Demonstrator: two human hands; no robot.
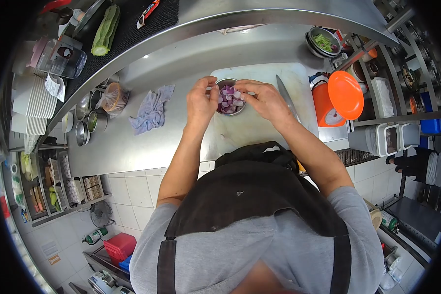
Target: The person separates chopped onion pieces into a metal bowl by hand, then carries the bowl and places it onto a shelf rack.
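Observation:
A small round metal bowl (232, 113) filled with chopped red onion (229, 99) stands on the white cutting board (250, 132). My left hand (202, 102) is at the bowl's left side, its fingers curled against the rim. From the right, my right hand (265, 99) reaches over the bowl with thumb and fingers bent together around pale onion at the fingertips. Beyond it lies a kitchen knife (288, 98), its blade pointing away from me on the board's right part.
A crumpled cloth (153, 110) and several metal bowls (97, 121) lie to the left. An orange scale (328, 108) stands right of the board. Bowls of cut greens (323, 43) sit at the back right. Overhead, a steel shelf (206, 18) holds a peeled green vegetable (106, 30).

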